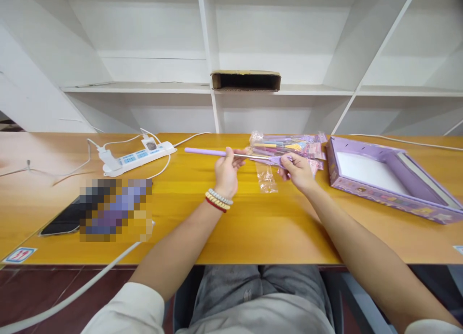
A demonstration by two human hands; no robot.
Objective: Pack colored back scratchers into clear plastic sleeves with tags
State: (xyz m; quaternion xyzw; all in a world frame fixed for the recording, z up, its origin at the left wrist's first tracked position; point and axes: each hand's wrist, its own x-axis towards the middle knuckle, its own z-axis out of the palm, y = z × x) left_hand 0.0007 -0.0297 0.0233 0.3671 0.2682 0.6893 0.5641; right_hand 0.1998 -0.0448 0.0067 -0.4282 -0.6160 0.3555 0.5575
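Observation:
A long, thin rod (205,152) lies level across both hands above the table. It has a lilac sleeve at its left end, a shiny metal middle and a wider lilac plastic piece at its right end. My left hand (227,173), with bracelets at the wrist, is closed around the rod near the inner end of the sleeve. Gripping the wider right end is my right hand (298,171), whose fingers partly cover that piece. Just behind it lie several clear plastic packets (289,145) with pink labels, holding slender coloured sticks. A clear wrapper (266,179) sits between the hands.
An open purple box (383,199) stands at the right on the wooden table (260,232). To the left are a white power strip (144,156) with cables and a dark phone (63,219) beside a blurred-out patch. A cardboard box (246,81) rests on the white shelf behind.

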